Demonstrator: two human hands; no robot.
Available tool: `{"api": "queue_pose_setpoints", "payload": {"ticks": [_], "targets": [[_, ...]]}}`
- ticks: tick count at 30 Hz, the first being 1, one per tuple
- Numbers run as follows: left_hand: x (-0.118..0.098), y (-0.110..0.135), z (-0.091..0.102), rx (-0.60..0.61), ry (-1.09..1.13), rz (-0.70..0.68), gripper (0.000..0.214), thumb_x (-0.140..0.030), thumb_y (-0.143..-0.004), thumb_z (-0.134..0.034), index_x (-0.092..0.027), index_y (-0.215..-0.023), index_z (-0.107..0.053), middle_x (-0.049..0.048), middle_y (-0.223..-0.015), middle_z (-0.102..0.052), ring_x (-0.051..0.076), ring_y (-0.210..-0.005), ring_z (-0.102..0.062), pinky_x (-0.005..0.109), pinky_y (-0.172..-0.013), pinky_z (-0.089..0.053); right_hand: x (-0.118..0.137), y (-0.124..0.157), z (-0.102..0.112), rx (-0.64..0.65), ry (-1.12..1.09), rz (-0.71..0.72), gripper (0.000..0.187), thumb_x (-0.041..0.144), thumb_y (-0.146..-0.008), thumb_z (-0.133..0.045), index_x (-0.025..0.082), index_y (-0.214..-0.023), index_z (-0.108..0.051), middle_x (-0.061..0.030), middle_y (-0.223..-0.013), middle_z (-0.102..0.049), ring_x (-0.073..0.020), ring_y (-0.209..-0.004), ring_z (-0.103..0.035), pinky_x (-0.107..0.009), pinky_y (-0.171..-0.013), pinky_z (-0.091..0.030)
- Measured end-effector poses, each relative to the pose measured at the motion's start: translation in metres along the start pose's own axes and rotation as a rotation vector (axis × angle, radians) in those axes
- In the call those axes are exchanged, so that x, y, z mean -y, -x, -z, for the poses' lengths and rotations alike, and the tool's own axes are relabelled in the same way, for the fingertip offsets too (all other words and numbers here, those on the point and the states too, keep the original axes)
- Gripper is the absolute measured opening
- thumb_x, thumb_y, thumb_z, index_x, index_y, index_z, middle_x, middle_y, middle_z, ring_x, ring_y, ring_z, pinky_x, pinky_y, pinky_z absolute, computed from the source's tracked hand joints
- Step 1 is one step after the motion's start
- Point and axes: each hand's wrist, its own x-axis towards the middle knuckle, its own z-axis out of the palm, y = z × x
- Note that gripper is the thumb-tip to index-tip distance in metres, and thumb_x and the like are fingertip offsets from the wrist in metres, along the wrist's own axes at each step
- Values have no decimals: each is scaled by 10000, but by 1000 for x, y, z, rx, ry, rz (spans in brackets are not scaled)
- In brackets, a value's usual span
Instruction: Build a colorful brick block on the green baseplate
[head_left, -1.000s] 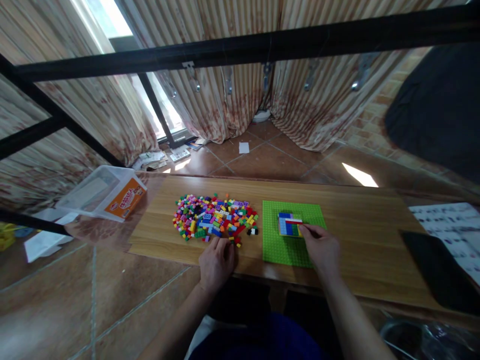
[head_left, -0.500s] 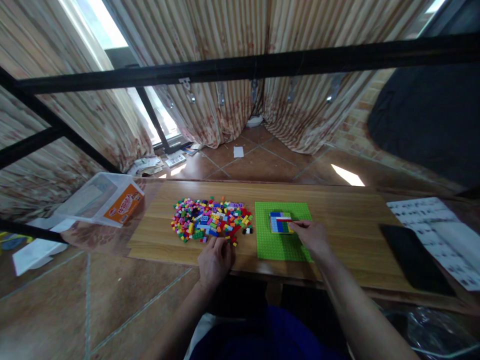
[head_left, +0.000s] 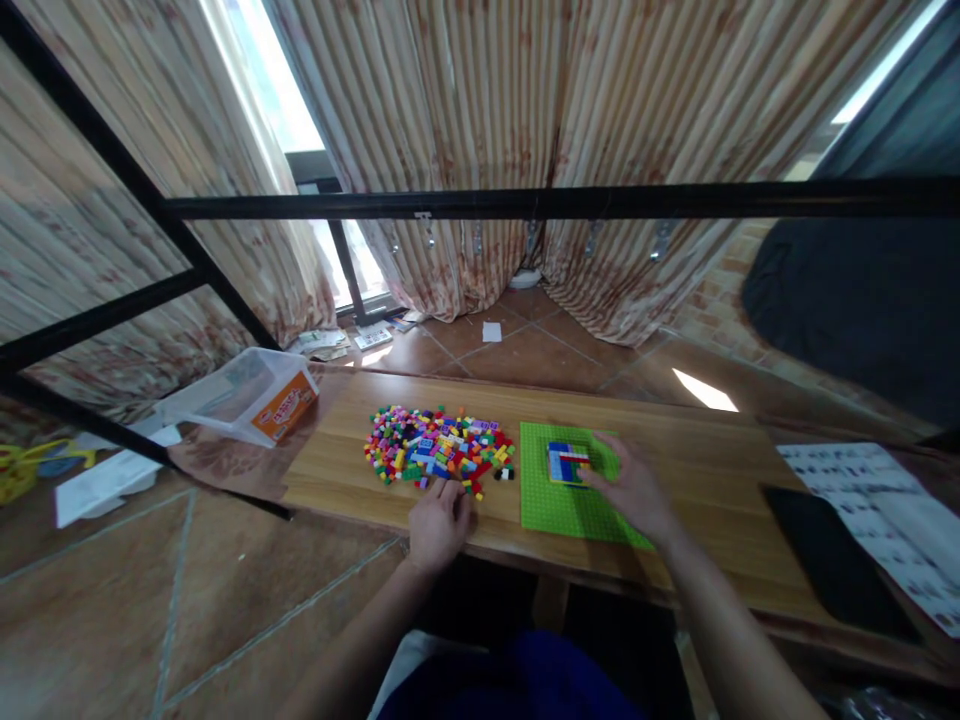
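A heap of small coloured bricks (head_left: 439, 452) lies on the wooden table (head_left: 697, 470). To its right sits a green baseplate (head_left: 559, 500) with a small block of blue, white, red and yellow bricks (head_left: 568, 463) built on it. My left hand (head_left: 439, 522) rests at the near edge of the heap, fingers curled, and what they hold is hidden. My right hand (head_left: 634, 487) lies on the baseplate with its fingers spread, fingertips against the right side of the built block.
A clear plastic box with an orange label (head_left: 244, 397) lies tilted at the table's left end. A dark flat object (head_left: 829, 570) and a printed sheet (head_left: 889, 515) lie at the right. A black metal frame (head_left: 525, 203) crosses above. Curtains hang behind.
My right hand has gone from pinching at the red brick on the block to lying spread beside it. The view has tilted up. My left hand stays at the heap.
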Motion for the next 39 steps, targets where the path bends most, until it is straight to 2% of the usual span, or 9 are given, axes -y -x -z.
{"api": "queue_pose_setpoints", "payload": {"ticks": [3,6,13,18,21,25,29,35,39], "targets": [[0,1,0,1,6,-6,174,-291,-935,-454,-218,-877,-601,27,-920,-644,154,-815,-603,261,-671,-399,10,-6,-7,190,129,157,742,340,-660,-706,207,-1362,-505,-122,-1401,-523,-292,-1306,-461,-472,-1106,-347],[2,1,-1,1,9,-18,169,-285,-931,-457,-214,-873,-599,31,-908,-643,152,-803,-600,259,-674,-405,12,-13,-15,325,216,189,779,244,-640,-698,203,-1386,-478,-130,-1387,-535,-292,-1294,-471,-482,-1101,-342],[1,2,-2,-41,5,-42,162,-274,-922,-467,-211,-851,-598,38,-882,-646,151,-764,-601,256,-648,-413,-1,-19,-17,412,273,228,728,245,-689,-665,221,-1390,-473,-112,-1339,-574,-277,-1236,-524,-469,-1071,-375],[1,2,-4,-45,-9,-47,160,-268,-926,-461,-213,-869,-600,37,-883,-647,155,-775,-607,260,-656,-422,-4,-10,-16,409,284,246,743,234,-683,-656,222,-1399,-459,-117,-1371,-555,-279,-1266,-504,-478,-1082,-373],[1,3,-5,-50,-19,-45,165,-266,-928,-455,-212,-866,-598,36,-869,-644,157,-774,-607,262,-649,-419,1,-7,-15,373,249,233,764,310,-686,-685,221,-1406,-446,-123,-1397,-535,-288,-1289,-490,-485,-1085,-376],[1,3,-6,-45,-30,-45,154,-265,-923,-463,-211,-857,-591,33,-870,-645,152,-743,-599,265,-631,-409,10,-13,-16,199,179,205,651,493,-835,-550,182,-1398,-442,-151,-1391,-535,-288,-1285,-495,-483,-1077,-386],[1,3,-6,-51,-22,-41,149,-258,-922,-463,-211,-856,-588,34,-873,-645,149,-746,-598,259,-632,-411,18,-23,-27,82,223,221,579,518,-919,-403,171,-1378,-469,-175,-1355,-561,-302,-1262,-513,-495,-1039,-404],[1,3,-6,-51,-21,-45,139,-251,-919,-465,-217,-861,-587,34,-878,-639,149,-758,-598,259,-645,-425,26,-32,-56,118,412,252,561,488,-965,-298,147,-1365,-494,-160,-1373,-559,-299,-1298,-473,-503,-1082,-326],[-1,2,-4,-35,-36,-32,157,-255,-921,-457,-218,-847,-590,38,-854,-633,152,-761,-602,258,-649,-434,25,-33,-67,166,481,243,542,488,-975,-276,171,-1341,-521,-139,-1355,-581,-287,-1275,-492,-498,-1081,-309]]}}
